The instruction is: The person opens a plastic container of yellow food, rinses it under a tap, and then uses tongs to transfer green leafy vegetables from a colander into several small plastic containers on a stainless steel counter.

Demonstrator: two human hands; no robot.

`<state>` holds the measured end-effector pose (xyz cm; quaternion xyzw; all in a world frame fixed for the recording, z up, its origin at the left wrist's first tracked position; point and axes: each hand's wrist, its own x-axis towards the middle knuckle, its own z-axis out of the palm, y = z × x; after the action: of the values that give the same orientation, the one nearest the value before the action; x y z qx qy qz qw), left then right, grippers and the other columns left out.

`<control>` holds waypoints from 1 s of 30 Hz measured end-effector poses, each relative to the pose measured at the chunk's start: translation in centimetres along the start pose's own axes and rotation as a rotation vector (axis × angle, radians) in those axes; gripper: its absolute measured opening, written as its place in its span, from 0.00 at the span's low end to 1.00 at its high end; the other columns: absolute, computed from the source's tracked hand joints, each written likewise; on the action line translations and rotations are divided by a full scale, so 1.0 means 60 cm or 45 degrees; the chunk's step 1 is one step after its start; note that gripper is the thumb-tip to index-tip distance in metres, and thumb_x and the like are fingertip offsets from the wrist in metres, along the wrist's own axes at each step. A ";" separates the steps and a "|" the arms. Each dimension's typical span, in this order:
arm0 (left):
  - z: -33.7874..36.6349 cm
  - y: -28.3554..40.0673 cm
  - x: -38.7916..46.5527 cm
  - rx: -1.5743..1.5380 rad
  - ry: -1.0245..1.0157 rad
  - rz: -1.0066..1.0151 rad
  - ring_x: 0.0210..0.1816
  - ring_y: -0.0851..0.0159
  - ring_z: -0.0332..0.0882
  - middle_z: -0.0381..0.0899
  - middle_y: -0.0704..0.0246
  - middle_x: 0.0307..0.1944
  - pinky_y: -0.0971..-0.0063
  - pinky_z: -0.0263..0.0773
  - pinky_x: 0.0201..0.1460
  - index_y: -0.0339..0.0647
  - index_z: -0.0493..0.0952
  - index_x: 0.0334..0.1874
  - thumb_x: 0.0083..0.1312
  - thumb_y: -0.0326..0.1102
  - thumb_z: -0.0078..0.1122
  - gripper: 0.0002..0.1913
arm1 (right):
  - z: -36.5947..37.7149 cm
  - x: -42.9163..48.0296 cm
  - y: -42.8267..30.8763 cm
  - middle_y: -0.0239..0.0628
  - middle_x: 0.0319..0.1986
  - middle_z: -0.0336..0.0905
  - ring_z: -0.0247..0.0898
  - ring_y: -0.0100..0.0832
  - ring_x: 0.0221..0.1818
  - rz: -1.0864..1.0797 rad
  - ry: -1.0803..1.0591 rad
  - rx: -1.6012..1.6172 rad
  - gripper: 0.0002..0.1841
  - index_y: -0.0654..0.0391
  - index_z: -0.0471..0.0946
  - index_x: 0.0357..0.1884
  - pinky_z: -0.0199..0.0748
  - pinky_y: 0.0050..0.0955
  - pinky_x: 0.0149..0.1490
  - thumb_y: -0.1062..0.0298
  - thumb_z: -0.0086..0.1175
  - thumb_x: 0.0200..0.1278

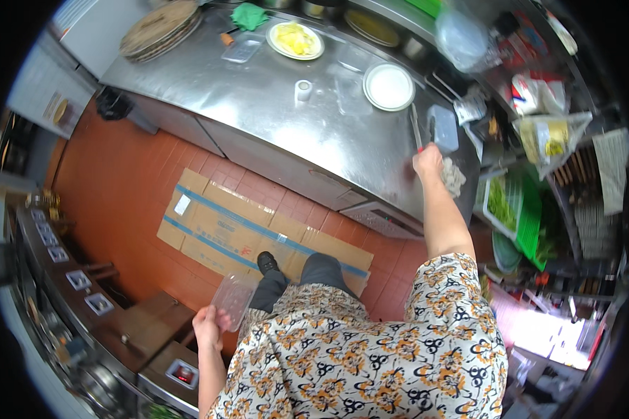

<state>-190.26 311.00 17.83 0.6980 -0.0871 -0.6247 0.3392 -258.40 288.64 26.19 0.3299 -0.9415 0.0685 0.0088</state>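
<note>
My left hand (209, 323) holds a clear plastic container (234, 302) by its edge, low above the floor beside my leg. Over the right end of the steel counter (272, 120), my right hand (429, 158) is closed on the red handle of a long utensil (415, 125), perhaps a knife; its exact kind is unclear. Near that hand lie a crumpled pale cloth (452, 178) and a translucent plastic box (443, 128). A white round plate (389, 87) stands behind the utensil. Farther left are a small white roll (303, 90) and a plate (270, 46) of yellow food pieces (295, 39).
Stacked round boards (160, 31), a green cloth (249, 17) and a clear tray (242, 48) occupy the counter's back left. Flattened cardboard (230, 220) covers the floor by my feet. To the right is a green basket (529, 225) near leafy greens; a dark cabinet (141, 324) stands lower left.
</note>
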 end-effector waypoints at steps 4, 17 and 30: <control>0.116 0.170 0.061 0.302 -0.402 0.076 0.33 0.65 0.86 0.85 0.62 0.39 0.72 0.85 0.34 0.38 0.77 0.49 0.75 0.28 0.58 0.05 | -0.079 -0.071 0.022 0.46 0.37 0.87 0.85 0.42 0.39 -0.012 0.074 0.618 0.13 0.62 0.80 0.52 0.81 0.40 0.45 0.74 0.58 0.66; 0.544 0.340 -0.012 0.743 -1.638 -0.040 0.38 0.63 0.88 0.85 0.60 0.46 0.70 0.88 0.43 0.33 0.77 0.61 0.73 0.27 0.63 0.16 | -0.140 -0.516 0.059 0.45 0.60 0.77 0.81 0.33 0.54 0.232 -0.166 1.865 0.22 0.67 0.77 0.62 0.86 0.30 0.50 0.82 0.61 0.65; 0.568 0.316 -0.063 1.648 -2.472 -0.465 0.32 0.68 0.85 0.87 0.64 0.44 0.75 0.84 0.37 0.32 0.82 0.54 0.76 0.34 0.62 0.12 | -0.096 -0.902 -0.329 0.40 0.48 0.86 0.77 0.25 0.34 0.882 0.441 1.916 0.26 0.61 0.78 0.64 0.80 0.28 0.43 0.69 0.66 0.64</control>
<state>-217.04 286.35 32.29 -0.0255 -0.5078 -0.7725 -0.3804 -203.94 307.75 30.99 -0.0747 -0.6781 0.7256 -0.0906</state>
